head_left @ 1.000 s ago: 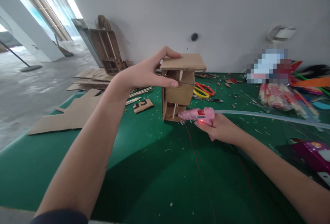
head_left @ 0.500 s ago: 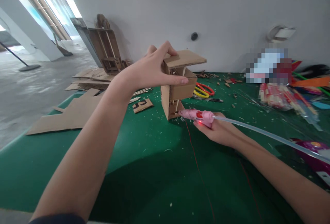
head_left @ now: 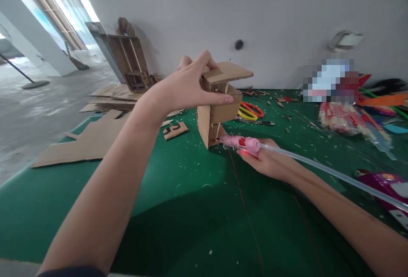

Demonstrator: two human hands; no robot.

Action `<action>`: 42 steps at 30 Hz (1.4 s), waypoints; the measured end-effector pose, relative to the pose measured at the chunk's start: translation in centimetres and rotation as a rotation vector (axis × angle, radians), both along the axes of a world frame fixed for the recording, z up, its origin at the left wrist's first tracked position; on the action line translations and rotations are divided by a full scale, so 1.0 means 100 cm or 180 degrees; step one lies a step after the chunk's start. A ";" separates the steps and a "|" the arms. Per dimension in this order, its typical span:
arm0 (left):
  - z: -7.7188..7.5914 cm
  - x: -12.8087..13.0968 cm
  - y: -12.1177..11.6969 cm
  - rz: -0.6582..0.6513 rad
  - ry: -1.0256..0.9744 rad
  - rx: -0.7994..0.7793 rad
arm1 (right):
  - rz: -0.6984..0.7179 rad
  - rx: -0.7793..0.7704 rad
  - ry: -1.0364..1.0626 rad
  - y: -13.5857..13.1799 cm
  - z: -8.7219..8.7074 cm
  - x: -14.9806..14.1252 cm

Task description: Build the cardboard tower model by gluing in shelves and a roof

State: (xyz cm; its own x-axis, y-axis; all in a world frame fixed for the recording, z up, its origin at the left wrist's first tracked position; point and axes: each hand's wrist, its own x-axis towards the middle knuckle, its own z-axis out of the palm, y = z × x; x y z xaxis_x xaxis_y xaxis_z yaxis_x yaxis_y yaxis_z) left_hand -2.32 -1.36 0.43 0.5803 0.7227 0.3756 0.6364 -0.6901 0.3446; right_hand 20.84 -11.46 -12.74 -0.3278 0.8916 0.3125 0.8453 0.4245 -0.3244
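A small cardboard structure (head_left: 204,126) with a flat top and a box-like middle stands upright on the green table (head_left: 178,217). My left hand (head_left: 191,83) grips its upper part, thumb across the front and fingers at the top. In my right hand (head_left: 270,160) is a pink hot glue gun (head_left: 245,142), a red light glowing beneath it. A long clear glue stick (head_left: 312,164) sticks out of its back. The gun's nozzle reaches the lower opening of the structure, near a thin upright stick (head_left: 218,131); whether the tip touches the cardboard I cannot tell.
Scissors (head_left: 248,112) with red and yellow handles lie behind the structure. Cut cardboard (head_left: 83,141) and a marked cardboard scrap (head_left: 176,131) are on the left. Bagged sticks (head_left: 339,120) and a purple device (head_left: 382,183) lie on the right. A red wire (head_left: 240,192) crosses the front.
The view has shifted very slightly. Both hands, the cardboard structure and the glue gun keep nearly the same positions.
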 end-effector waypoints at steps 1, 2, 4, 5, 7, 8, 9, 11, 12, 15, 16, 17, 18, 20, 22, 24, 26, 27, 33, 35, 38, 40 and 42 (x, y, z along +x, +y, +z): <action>0.000 0.000 0.000 -0.0002 0.0000 -0.0008 | 0.0011 -0.0014 -0.0019 0.000 0.000 0.000; 0.000 -0.001 0.001 -0.0008 0.0003 -0.0018 | 0.0009 -0.0021 -0.0036 0.001 -0.001 0.001; 0.000 -0.001 0.002 -0.0034 0.0013 -0.0032 | 0.0004 -0.0022 -0.0049 0.001 -0.002 0.001; 0.000 -0.002 0.003 -0.0040 0.0014 -0.0035 | 0.0018 -0.0012 -0.0049 0.001 -0.002 0.002; 0.001 -0.002 0.003 -0.0014 0.0018 -0.0045 | 0.0024 0.0018 -0.0040 0.001 -0.003 0.002; 0.001 -0.001 0.003 0.0020 0.0020 -0.0051 | 0.0038 0.0015 -0.0041 0.001 -0.003 0.002; 0.001 -0.001 0.002 0.0054 0.0025 -0.0057 | 0.0048 -0.0001 -0.0046 0.001 -0.004 0.002; 0.002 0.000 0.001 0.0097 0.0049 -0.0073 | 0.0014 -0.0029 -0.0036 0.001 -0.004 0.002; 0.002 0.000 0.001 0.0107 0.0065 -0.0080 | 0.0005 -0.0028 -0.0032 0.001 -0.004 0.001; 0.002 -0.001 0.001 0.0130 0.0107 -0.0082 | -0.0008 0.0059 0.0002 0.001 -0.003 -0.001; 0.002 -0.001 0.002 0.0139 0.0110 -0.0078 | -0.0022 0.0072 0.0022 0.000 -0.003 -0.001; 0.002 -0.002 0.003 0.0139 0.0106 -0.0077 | -0.0058 0.0045 0.0041 0.000 -0.002 -0.001; 0.002 -0.003 0.004 0.0128 0.0097 -0.0085 | -0.0109 -0.0046 0.0073 0.000 -0.001 -0.001; 0.003 -0.006 0.007 0.0074 0.0085 -0.0147 | -0.0267 -0.0448 0.0242 0.000 0.002 0.004; 0.003 -0.009 0.010 -0.0015 0.0084 -0.0249 | -0.0402 -0.1006 0.0672 0.001 0.005 0.012; 0.003 -0.011 0.013 -0.0121 0.0067 -0.0331 | -0.0365 -0.1429 0.1330 0.003 0.008 0.023; 0.002 -0.013 0.016 -0.0215 0.0033 -0.0362 | -0.0185 -0.1650 0.1966 0.006 0.009 0.035; 0.002 -0.014 0.017 -0.0253 0.0017 -0.0361 | -0.0077 -0.1724 0.2224 0.007 0.010 0.040; 0.002 -0.019 0.021 -0.0456 -0.0003 -0.0351 | 0.0123 -0.1848 0.3101 0.013 0.006 0.051; 0.002 -0.020 0.022 -0.0504 -0.0031 -0.0333 | 0.0194 -0.1829 0.3365 0.013 0.009 0.048; 0.002 -0.022 0.022 -0.0510 -0.0032 -0.0336 | 0.0334 -0.1805 0.3914 0.011 0.018 0.046; 0.002 -0.022 0.023 -0.0531 -0.0021 -0.0359 | 0.0293 -0.1664 0.4264 0.010 0.024 0.046; 0.002 -0.022 0.023 -0.0567 -0.0020 -0.0384 | 0.0143 -0.1384 0.4567 0.008 0.030 0.046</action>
State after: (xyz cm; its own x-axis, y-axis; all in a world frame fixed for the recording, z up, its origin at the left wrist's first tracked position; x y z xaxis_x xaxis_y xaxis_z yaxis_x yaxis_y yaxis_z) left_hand -4.53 0.96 0.63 0.7008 0.6488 0.2966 0.5056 -0.7450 0.4351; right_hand 25.45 -10.62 -9.69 -0.0096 0.9945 0.1038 -0.3031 0.0961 -0.9481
